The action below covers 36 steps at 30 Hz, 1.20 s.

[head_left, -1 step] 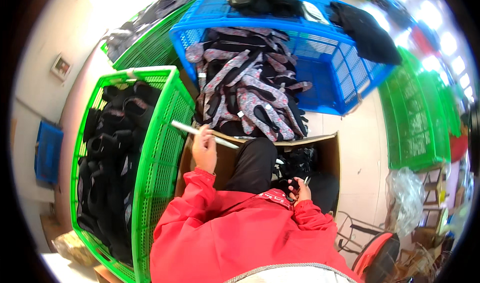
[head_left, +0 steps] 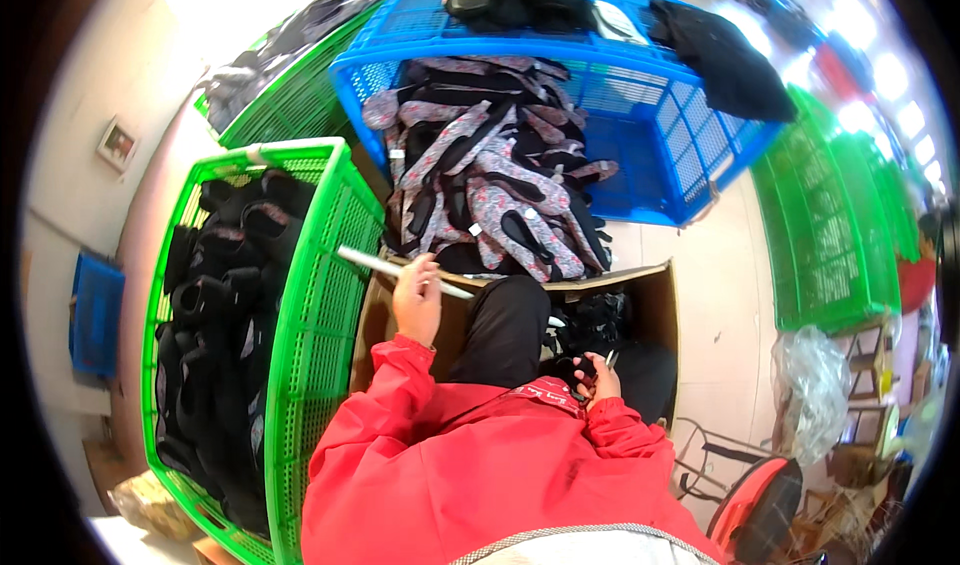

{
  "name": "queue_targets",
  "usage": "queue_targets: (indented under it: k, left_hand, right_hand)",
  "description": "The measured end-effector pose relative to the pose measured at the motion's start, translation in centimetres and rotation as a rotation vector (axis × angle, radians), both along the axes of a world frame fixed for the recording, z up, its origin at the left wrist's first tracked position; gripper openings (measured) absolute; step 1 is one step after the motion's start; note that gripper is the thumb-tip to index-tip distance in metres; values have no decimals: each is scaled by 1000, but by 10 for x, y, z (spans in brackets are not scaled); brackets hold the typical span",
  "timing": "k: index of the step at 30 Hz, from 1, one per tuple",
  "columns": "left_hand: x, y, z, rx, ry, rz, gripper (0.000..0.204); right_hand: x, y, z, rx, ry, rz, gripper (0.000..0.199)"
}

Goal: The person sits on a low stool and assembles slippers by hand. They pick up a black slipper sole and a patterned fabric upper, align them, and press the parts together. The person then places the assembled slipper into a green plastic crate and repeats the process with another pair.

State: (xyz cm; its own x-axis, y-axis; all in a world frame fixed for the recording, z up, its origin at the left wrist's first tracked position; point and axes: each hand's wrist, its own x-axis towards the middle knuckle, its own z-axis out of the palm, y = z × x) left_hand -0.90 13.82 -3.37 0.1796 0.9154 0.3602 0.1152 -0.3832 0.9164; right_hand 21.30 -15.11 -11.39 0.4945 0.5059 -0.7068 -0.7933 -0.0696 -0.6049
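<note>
White slender stick [head_left: 400,270], long and thin like a rod, sits in the person's left hand [head_left: 418,300], whose fingers are curled shut around its middle; it slants up to the left over the near edge of the open brown cardboard box [head_left: 655,295] and toward the wall of the tall green plastic crate [head_left: 320,295] just beside it. That crate is packed with black shoe pieces [head_left: 215,305].

The right hand [head_left: 598,380], lower and to the right, is closed on a small black shoe piece [head_left: 578,370] just above the box's dark contents, beside the person's black-trousered knee [head_left: 505,325]. Both arms wear red jacket sleeves [head_left: 400,395].

Beyond the far edge of the box lies a heap of grey-and-pink patterned shoe uppers [head_left: 480,180], spilling from a blue plastic crate [head_left: 640,115]. More green crates [head_left: 830,245] stand on the floor to the right, well apart from the hands.
</note>
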Motion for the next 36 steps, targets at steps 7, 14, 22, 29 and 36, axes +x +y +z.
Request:
queue_targets:
  k: [7,14,22,29,36]
  left_hand:
    - [90,16,-19,212,539,-429,33]
    - [151,55,-66,398,1008,-566,46]
    - [171,73,-83,721,1325,-548,25]
    - [147,74,-19,942,973,-575,13]
    - [73,-13,92,637,872,-747,14]
  right_hand:
    - [0,-3,1,20,0,-3,23]
    - [1,-4,-3,61,9,54,23]
    - [2,-7,-1,74,14,47,21]
    - [2,-9,-10,110,2,68,22]
    - [-8,-9,16,169,-78,153,20]
